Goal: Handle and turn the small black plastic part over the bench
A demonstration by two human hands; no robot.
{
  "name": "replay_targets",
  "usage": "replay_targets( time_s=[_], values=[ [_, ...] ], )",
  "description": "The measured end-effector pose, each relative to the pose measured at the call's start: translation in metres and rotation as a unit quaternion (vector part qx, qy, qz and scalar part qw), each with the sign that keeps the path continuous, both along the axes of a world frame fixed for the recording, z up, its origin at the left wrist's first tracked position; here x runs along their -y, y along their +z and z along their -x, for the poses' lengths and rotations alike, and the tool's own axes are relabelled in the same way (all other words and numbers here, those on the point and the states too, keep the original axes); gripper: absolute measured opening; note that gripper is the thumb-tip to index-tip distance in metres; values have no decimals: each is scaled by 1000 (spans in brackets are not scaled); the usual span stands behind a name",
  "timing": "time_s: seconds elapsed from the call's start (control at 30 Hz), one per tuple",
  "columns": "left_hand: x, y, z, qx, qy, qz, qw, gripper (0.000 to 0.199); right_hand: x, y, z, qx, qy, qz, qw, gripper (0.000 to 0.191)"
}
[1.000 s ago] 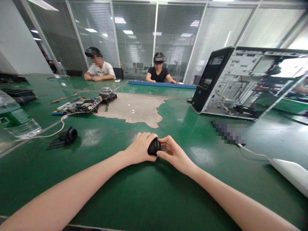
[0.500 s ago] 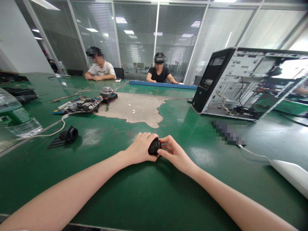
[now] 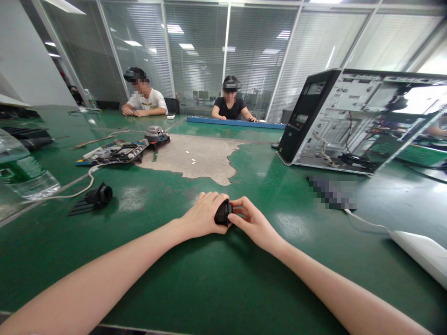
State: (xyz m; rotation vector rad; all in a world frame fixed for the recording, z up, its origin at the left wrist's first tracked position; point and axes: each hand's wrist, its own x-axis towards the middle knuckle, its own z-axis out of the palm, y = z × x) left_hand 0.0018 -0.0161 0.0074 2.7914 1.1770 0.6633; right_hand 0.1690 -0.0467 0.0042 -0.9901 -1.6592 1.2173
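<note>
Low over the green table, my left hand (image 3: 203, 215) is wrapped round a small rounded black part (image 3: 222, 214), covering much of it, so I cannot tell its exact kind. From the other side, the thumb and fingers of my right hand (image 3: 249, 217) close on the part's right end. To the left of my hands lies a black plastic piece (image 3: 96, 197) with a round tubular opening and flat prongs.
A circuit board (image 3: 115, 151) and a metal-topped fan-like part (image 3: 156, 134) lie beyond, left. An open computer case (image 3: 335, 123) stands at right, a white device (image 3: 421, 253) nearer. A water bottle (image 3: 26, 170) is at left. Two people (image 3: 145, 100) sit across.
Both hands stay on the black part in nearly the same place. The right fingertips and the part's right end have shifted very slightly; the view has moved a little.
</note>
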Motion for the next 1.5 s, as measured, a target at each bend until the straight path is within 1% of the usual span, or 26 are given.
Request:
replay_targets(
  time_s=[0.13, 0.27, 0.43, 0.53, 0.67, 0.8, 0.93, 1.03, 1.17, 1.3, 1.5],
  values=[
    [0, -1, 0, -2, 1, 0, 1000, 51, 2, -1, -1, -22, 23, -18, 999, 20],
    [1, 0, -1, 2, 1, -1, 1000, 48, 0, -3, 0, -24, 3, -7, 1000, 16],
    [1, 1, -1, 2, 5, 3, 1000, 45, -4, -3, 1, -9, -16, 10, 1000, 23],
    [1, 1, 0, 2, 4, 8, 1000, 47, -1, -2, 0, -1, -1, 4, 1000, 23],
    [0, 0, 0, 3, -2, 11, 1000, 51, 4, 1, -1, -21, 17, -19, 999, 21],
    [1, 1, 0, 8, 1, 15, 1000, 49, 2, 0, 0, -23, 1, -10, 1000, 17],
    [1, 2, -1, 4, 2, 13, 1000, 45, -2, -1, 1, -21, -17, 7, 1000, 23],
    [1, 2, 0, 0, 3, 9, 1000, 46, -1, 0, 0, -16, -1, 21, 1000, 25],
    [1, 1, 0, -5, 0, 5, 1000, 51, 2, 2, -1, -41, 26, 3, 999, 25],
    [1, 1, -1, 1, 1, 10, 1000, 49, 2, 3, 0, -48, 11, 12, 999, 20],
    [1, 2, -1, 5, 2, 14, 1000, 45, -1, 0, 1, -23, -8, 17, 1000, 25]
  ],
)
